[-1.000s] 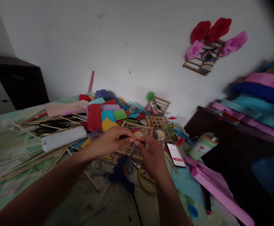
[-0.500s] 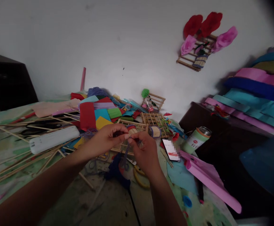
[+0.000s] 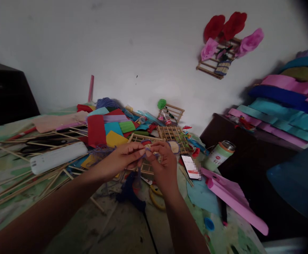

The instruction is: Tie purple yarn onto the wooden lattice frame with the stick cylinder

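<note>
My left hand (image 3: 129,154) and my right hand (image 3: 163,163) meet at the fingertips above the table, both closed in a pinch. Between them is a thin purple yarn (image 3: 139,173), with a strand hanging down. Right behind the fingertips shows a small round piece of short sticks with a red rim (image 3: 146,142); whether the fingers touch it I cannot tell. Beneath the hands lies a dark blue glue gun (image 3: 132,192) with its black cord. Yellow-handled scissors (image 3: 157,199) are beside it, partly covered by my right wrist.
Stick lattices (image 3: 171,134) and a second round stick piece (image 3: 174,147) lie behind the hands. Left are a white power strip (image 3: 58,157), loose sticks and coloured sheets (image 3: 96,130). Right are a phone (image 3: 191,167), a green jar (image 3: 219,155) and a pink roll (image 3: 238,204).
Both hands stay pinched together in nearly the same place, the fingers shifting slightly around the yarn. The whole view has moved a little, so everything sits slightly further left.
</note>
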Tool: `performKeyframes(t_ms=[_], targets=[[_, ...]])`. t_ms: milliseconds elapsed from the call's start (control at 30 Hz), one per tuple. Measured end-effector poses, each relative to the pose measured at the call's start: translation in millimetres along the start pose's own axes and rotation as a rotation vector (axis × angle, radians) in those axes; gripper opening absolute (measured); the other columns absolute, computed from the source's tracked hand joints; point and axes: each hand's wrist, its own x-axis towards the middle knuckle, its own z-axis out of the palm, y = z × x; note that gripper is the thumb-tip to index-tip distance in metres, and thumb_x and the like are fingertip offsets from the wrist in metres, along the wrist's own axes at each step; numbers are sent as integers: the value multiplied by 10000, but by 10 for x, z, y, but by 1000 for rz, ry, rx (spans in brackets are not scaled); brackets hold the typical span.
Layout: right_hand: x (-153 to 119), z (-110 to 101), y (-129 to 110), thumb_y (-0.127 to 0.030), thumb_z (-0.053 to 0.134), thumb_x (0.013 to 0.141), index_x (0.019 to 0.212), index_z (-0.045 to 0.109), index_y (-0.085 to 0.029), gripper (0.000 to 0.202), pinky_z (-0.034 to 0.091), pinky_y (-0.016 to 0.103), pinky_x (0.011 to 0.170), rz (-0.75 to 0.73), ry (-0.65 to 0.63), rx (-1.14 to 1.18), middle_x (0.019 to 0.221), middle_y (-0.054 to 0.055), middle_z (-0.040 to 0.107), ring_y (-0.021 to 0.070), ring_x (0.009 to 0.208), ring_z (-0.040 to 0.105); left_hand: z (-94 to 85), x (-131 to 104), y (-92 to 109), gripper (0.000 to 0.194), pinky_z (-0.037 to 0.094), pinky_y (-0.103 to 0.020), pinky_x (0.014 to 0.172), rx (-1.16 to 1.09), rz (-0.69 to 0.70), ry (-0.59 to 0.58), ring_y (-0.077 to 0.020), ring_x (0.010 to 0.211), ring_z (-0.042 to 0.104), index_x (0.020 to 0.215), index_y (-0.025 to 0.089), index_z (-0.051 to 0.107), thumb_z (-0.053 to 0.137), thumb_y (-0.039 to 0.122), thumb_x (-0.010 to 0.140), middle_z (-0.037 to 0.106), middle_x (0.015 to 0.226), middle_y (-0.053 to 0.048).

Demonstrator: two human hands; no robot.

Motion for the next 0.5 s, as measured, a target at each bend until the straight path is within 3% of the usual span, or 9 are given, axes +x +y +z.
performKeyframes(t_ms=[133,300,400,500], targets=[[8,4,-3,-242,597,771,711,616,-199,76,430,320,794,9,2,26,862,31,582,172,859,563,-16,-2,29,320,291,-188,473,167,99,9,-79,515,371,690,158,504,497,431,856,433,594,33],[-14,-5,10,-270,577,796,803,599,-201,72,423,335,826,-2,-26,-16,899,32,590,180,895,560,-67,-9,81,309,288,-191,469,245,170,71,-85,508,370,701,158,526,494,425,854,413,580,39],[-112,-101,101,-271,550,813,889,578,-198,109,416,335,819,31,-108,-211,923,44,596,190,901,545,-120,-6,112,319,292,-196,466,248,179,99,-86,492,370,671,160,508,482,418,858,409,560,40],[-342,-249,285,-215,561,780,904,577,-181,130,414,331,783,113,-288,-502,933,74,601,215,894,537,-164,13,120,318,287,-197,472,252,196,118,-86,496,367,660,160,495,477,408,857,413,561,39]])
